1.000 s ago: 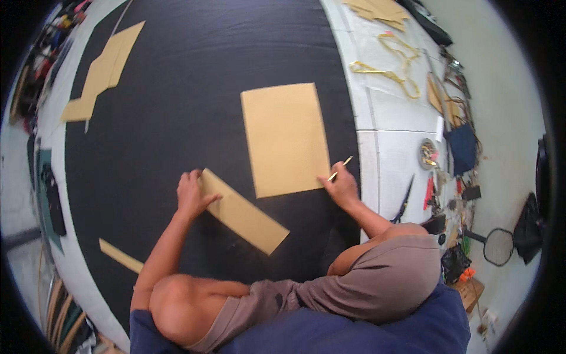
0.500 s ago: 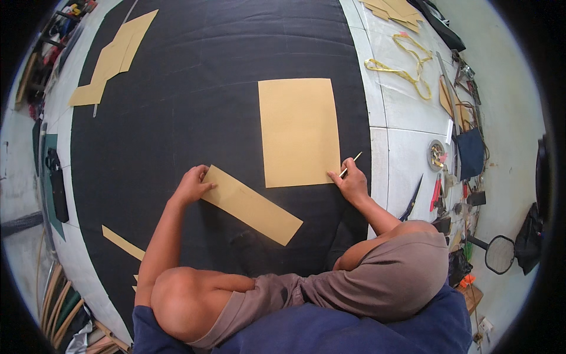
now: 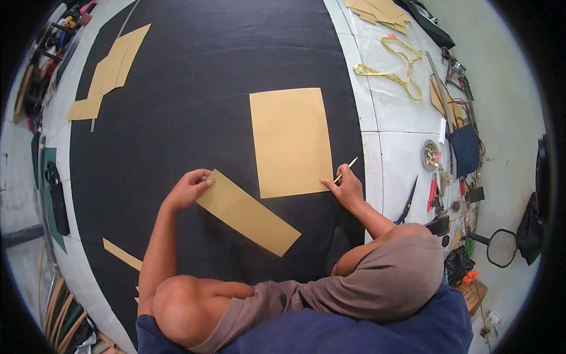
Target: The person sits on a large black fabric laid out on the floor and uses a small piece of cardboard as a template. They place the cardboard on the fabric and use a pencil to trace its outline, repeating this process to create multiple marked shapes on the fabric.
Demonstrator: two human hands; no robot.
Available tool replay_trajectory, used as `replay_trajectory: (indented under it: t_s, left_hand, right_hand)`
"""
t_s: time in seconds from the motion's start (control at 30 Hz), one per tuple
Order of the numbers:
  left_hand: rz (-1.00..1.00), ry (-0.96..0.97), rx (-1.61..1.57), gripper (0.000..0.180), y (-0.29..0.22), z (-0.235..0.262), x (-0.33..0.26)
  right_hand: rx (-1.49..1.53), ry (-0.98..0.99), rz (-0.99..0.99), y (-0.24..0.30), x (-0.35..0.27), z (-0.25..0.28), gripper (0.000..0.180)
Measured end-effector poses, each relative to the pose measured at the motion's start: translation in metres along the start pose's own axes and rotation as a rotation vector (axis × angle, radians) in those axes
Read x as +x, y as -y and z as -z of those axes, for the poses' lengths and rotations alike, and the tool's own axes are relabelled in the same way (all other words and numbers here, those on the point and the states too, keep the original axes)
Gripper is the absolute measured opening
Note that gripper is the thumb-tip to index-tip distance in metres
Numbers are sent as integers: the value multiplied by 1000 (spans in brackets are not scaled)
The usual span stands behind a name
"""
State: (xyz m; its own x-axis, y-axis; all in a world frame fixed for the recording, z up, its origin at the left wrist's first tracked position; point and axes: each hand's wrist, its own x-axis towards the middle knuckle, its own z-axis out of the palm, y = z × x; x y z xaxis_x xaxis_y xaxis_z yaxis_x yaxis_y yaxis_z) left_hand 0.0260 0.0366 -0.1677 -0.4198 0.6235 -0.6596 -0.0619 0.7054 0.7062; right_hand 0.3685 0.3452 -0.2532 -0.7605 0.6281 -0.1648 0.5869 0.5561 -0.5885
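Observation:
My left hand (image 3: pixel 191 187) pinches the upper left end of a long tan card strip (image 3: pixel 250 215), which slants down to the right over the black cloth (image 3: pixel 171 130). My right hand (image 3: pixel 346 186) holds a slim, pale, pencil-like stick (image 3: pixel 346 169) that points up and to the right. That hand's thumb touches the lower right corner of a large tan card rectangle (image 3: pixel 292 141) lying flat on the cloth. Whether the strip touches the cloth along its length is hard to tell.
Stepped tan card pieces (image 3: pixel 112 71) lie far left, and a narrow one (image 3: pixel 122 253) near my left arm. On the white tiles at right are a yellow tape measure (image 3: pixel 407 65), dark-handled scissors (image 3: pixel 407 200), a round dish (image 3: pixel 430 154) and a card stack (image 3: pixel 383 13).
The whole view has shifted slightly, so cloth and cards appear a little lower and further left. Both hands keep their holds, and the strip is still in my left hand.

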Motion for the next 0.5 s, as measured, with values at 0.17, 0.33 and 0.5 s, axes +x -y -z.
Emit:
replay_trajectory:
  t_s: [0.17, 0.33, 0.5]
  left_hand:
    - [-61, 123, -64, 24, -29, 2, 0]
    - [-96, 108, -233, 28, -62, -18, 22]
    - [-226, 37, -222, 31, -75, -34, 34]
  right_hand:
    - [245, 132, 240, 44, -16, 25, 45]
    - [676, 488, 203, 62, -36, 19, 30]
    - [549, 340, 115, 59, -34, 30, 22]
